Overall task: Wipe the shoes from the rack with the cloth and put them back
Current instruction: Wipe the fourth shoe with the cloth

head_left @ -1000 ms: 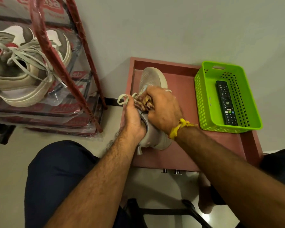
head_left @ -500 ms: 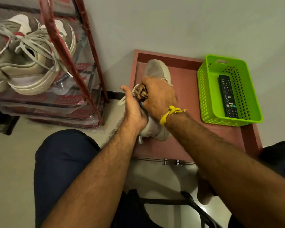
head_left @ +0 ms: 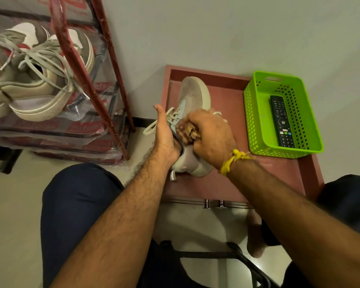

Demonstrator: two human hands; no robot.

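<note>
1. Two hands meet on one pale shoe (head_left: 192,96) that lies on a reddish table (head_left: 233,183), toe pointing away from us toward the wall, heel nearest us.
2. Our left hand (head_left: 166,138) braces the shoe's left side, palm against it, thumb raised; whether its fingers are curled under the shoe we cannot tell.
3. Our right hand (head_left: 211,136) is bunched tight around a crumpled brownish cloth (head_left: 187,130), pressed at the shoe's opening beside the laces.
4. We judge the wiping is mid-way; the toe lies just beyond the right hand's fingers.
5. The rack (head_left: 104,65) stands well to the left, nearer our left hand, with other shoes (head_left: 35,84) on it.
6. A green basket (head_left: 258,121) holding a remote (head_left: 282,121) sits just right of the shoe.
</note>
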